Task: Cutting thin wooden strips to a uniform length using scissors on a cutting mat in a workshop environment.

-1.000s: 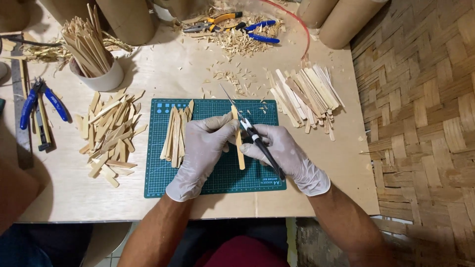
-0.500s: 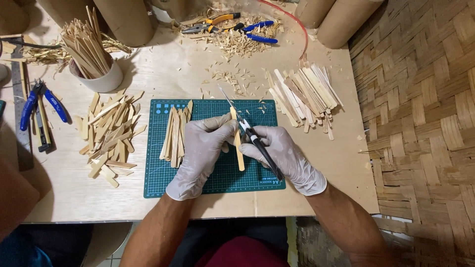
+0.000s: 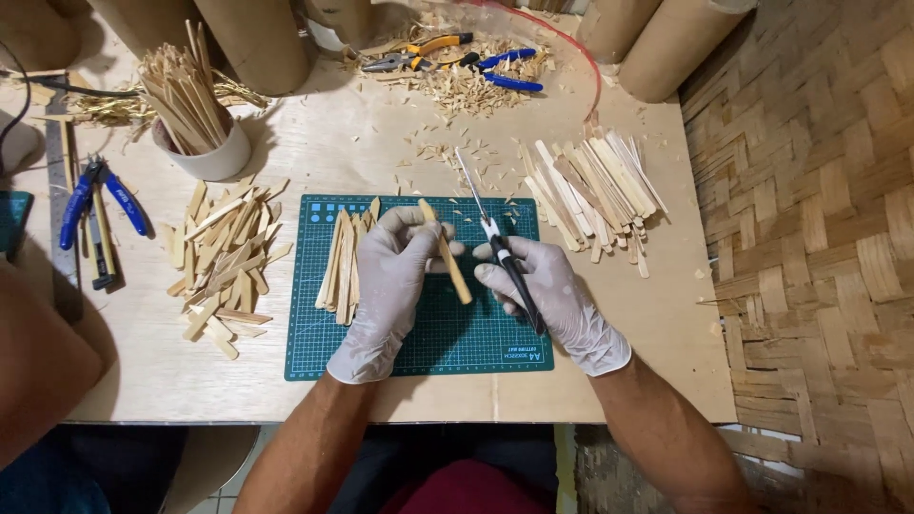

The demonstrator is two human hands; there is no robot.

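While my gloved left hand [image 3: 390, 276] pinches a bamboo stick [image 3: 446, 252] at frame centre, my right hand [image 3: 547, 295] grips a craft knife [image 3: 500, 252].
Over the green cutting mat [image 3: 476, 333], the stick looks light, stiff, splintery; best held mid-length, clear of the blade.

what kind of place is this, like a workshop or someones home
Most likely a small craft workbench, possibly at home. A green cutting mat lies on a wooden table strewn with shavings, piles of split bamboo strips sit around it, and pliers lie at the back. The floor is woven matting.
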